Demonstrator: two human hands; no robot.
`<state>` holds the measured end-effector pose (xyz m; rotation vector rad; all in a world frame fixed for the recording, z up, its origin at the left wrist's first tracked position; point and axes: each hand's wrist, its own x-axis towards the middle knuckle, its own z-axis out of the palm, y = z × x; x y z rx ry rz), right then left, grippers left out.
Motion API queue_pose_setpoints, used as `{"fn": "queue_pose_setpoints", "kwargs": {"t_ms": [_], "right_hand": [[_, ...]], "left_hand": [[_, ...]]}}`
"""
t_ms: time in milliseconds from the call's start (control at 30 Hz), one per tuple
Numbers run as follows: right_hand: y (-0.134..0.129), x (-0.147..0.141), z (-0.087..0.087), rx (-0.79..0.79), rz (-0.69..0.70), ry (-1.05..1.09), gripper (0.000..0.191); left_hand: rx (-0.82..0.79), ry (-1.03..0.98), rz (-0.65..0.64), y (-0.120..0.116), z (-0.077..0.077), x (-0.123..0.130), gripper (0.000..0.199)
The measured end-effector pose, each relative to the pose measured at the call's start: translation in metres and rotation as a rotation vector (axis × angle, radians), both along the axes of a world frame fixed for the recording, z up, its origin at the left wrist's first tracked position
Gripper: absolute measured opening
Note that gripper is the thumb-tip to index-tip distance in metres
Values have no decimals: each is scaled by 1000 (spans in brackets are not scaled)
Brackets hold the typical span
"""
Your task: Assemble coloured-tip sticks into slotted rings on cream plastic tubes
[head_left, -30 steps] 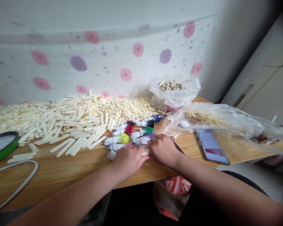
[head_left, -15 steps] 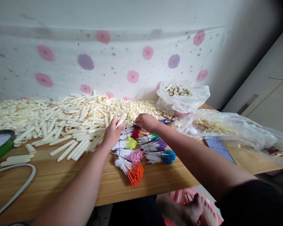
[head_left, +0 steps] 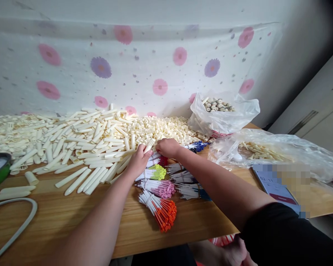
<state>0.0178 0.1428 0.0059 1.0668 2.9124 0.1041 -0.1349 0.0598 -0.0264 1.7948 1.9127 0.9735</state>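
Note:
My left hand [head_left: 138,162] is closed around a cream slotted plastic tube [head_left: 149,145], held tilted with its slotted end up. Just to its right, my right hand [head_left: 168,147] has its fingers curled together near the tube's end; whatever they pinch is hidden. Below both hands lie banded bundles of thin white sticks with coloured ends, like pen refills: a yellow-green bundle [head_left: 152,172], a pink bundle [head_left: 158,187] and an orange bundle [head_left: 159,210]. A blue-tipped bundle [head_left: 198,146] lies beyond my right wrist. My right forearm partly covers other bundles.
Long cream tubes [head_left: 94,129] and short slotted pieces [head_left: 166,127] are heaped along the wall. At the right are a plastic bag [head_left: 220,120] of parts, a clear bag [head_left: 302,151] and a phone [head_left: 276,190]. A green-rimmed container [head_left: 1,177] and white cable [head_left: 30,210] are left.
The view has shifted slightly, so the table things appear moved. My hands stay close together, the left still holding the slotted tube; my right forearm now covers more of the right-hand bundles.

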Motion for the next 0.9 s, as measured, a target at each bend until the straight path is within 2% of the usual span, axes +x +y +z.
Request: {"fn": "queue_pose_setpoints", "kwargs": {"t_ms": [300,467,600,667,700,800,900], "right_hand": [[-1,-2,-8,64,64,-7,23],[3,26,15,143,-9,29,26],[-25,61,34,145,-17,112,22],[-49,73,36,127,35,200,20],[-60,76,35,104,70,303,20],[-85,81,27,18,132,539,21],[-90,82,16,-64,167,687,21]], "left_hand": [[-6,103,10,-1,0,3,19],[-1,146,19,-3,2,5,15],[96,139,68,-15,11,11,15],[148,31,42,-24,17,19,18],[130,-78,-27,-29,19,24,20],[-62,-446,-246,-41,23,37,25],[-190,-664,-308,-46,24,43,22]]}}
